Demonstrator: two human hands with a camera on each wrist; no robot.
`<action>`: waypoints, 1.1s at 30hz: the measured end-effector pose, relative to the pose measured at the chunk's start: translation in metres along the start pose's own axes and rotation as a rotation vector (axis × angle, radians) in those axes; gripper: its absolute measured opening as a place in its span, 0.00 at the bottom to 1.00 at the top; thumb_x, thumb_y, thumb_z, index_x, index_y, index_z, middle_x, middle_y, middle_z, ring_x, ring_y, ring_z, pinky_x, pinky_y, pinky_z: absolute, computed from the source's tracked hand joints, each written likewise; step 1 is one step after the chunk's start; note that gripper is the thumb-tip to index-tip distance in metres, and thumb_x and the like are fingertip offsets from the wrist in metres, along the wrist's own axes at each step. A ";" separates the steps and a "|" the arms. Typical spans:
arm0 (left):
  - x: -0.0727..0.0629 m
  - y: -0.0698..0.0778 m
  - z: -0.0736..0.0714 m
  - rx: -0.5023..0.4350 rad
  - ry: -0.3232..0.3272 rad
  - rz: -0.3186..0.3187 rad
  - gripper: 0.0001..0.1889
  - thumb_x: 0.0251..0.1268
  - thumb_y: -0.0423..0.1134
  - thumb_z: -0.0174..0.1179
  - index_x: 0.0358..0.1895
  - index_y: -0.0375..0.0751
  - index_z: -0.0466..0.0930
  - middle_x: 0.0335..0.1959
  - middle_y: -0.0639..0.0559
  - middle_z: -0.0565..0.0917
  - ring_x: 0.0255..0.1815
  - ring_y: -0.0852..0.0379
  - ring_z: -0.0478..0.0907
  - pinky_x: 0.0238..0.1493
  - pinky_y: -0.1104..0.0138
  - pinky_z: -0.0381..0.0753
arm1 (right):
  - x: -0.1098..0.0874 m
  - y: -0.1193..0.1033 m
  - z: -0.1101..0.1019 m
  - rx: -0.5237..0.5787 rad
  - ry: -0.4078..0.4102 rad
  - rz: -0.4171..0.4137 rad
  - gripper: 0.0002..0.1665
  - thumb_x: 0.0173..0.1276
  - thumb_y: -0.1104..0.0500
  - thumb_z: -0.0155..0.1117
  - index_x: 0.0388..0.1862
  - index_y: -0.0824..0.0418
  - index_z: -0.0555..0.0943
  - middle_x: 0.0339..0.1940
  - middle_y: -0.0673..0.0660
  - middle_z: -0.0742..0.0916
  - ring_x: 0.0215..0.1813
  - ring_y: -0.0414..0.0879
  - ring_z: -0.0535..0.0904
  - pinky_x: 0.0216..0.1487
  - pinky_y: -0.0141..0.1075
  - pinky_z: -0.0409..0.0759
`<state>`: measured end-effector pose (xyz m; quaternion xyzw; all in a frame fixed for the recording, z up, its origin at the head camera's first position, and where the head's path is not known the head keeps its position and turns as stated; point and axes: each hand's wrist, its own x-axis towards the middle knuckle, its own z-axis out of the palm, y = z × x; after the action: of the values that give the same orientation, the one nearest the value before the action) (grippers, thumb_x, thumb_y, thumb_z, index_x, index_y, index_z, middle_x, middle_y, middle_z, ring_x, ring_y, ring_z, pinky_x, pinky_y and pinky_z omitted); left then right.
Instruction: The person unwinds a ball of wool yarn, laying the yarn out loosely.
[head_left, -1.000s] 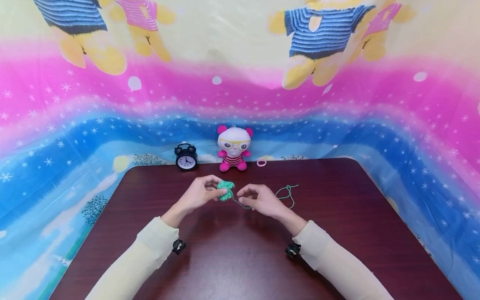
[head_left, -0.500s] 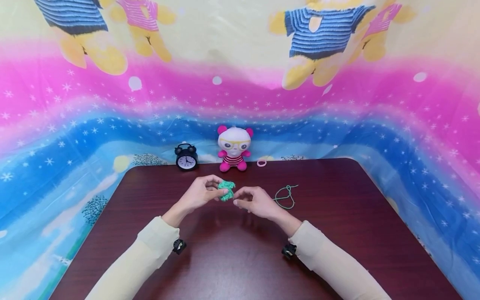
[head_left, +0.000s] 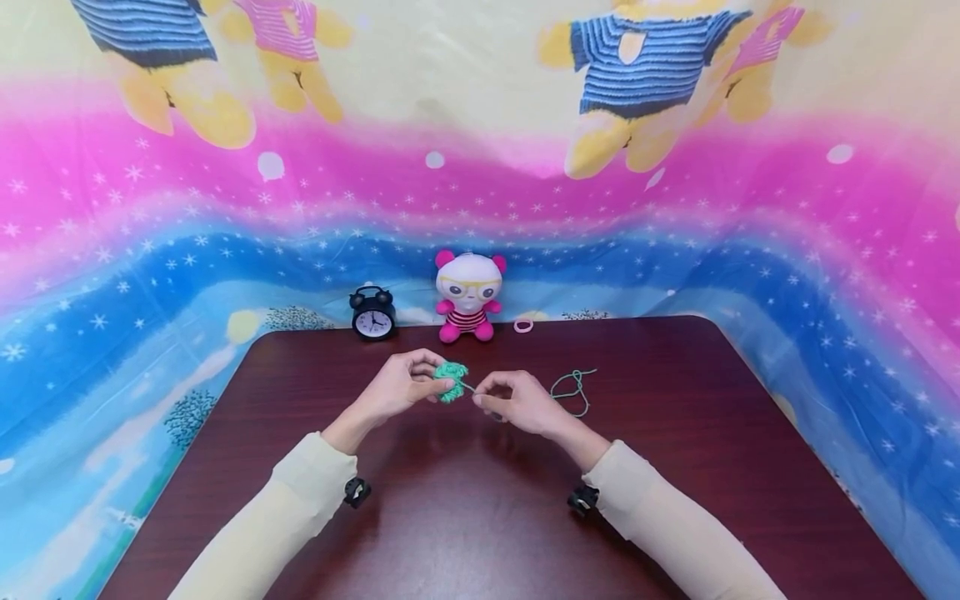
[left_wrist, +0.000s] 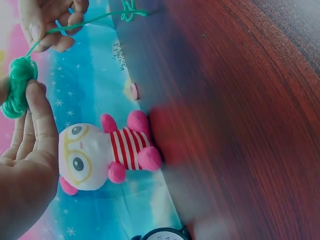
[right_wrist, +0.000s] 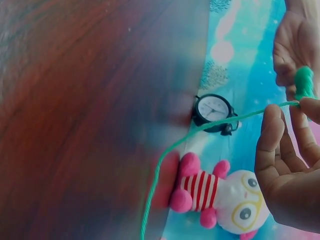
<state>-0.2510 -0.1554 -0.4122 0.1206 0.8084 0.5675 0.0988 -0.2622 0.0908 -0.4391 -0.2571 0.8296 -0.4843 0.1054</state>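
Note:
A small wound bundle of green yarn (head_left: pixel 451 382) is pinched between the thumb and fingers of my left hand (head_left: pixel 401 387), above the middle of the table. In the left wrist view the bundle (left_wrist: pixel 21 86) shows its many wraps, with a strand (left_wrist: pixel 90 21) running off its top. My right hand (head_left: pixel 517 402), just to the right, pinches that strand between thumb and fingertips, and a short taut piece spans the two hands. Past the right hand, the strand (right_wrist: pixel 172 146) hangs down in the right wrist view. Its loose tail (head_left: pixel 573 393) lies looped on the table.
Along the back edge of the dark wooden table (head_left: pixel 450 517) stand a black alarm clock (head_left: pixel 372 315) and a pink and white panda plush (head_left: pixel 468 297). A small pink ring (head_left: pixel 522 326) lies right of the plush. A printed cloth (head_left: pixel 480 192) hangs behind and around the table.
My right hand moved left to the bundle, then back slightly right, drawing the strand taut where it sagged before. My left hand and the bundle stayed nearly still.

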 end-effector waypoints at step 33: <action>-0.005 -0.005 -0.012 -0.073 -0.112 0.034 0.19 0.67 0.35 0.65 0.59 0.36 0.75 0.48 0.40 0.86 0.42 0.53 0.88 0.53 0.42 0.83 | -0.008 0.012 -0.073 0.092 0.323 0.084 0.12 0.72 0.51 0.64 0.43 0.59 0.84 0.34 0.61 0.88 0.37 0.50 0.85 0.35 0.50 0.85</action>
<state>-0.2497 -0.1693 -0.4126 0.1620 0.7783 0.5906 0.1385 -0.2898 0.1543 -0.4130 -0.1358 0.8227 -0.5520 0.0028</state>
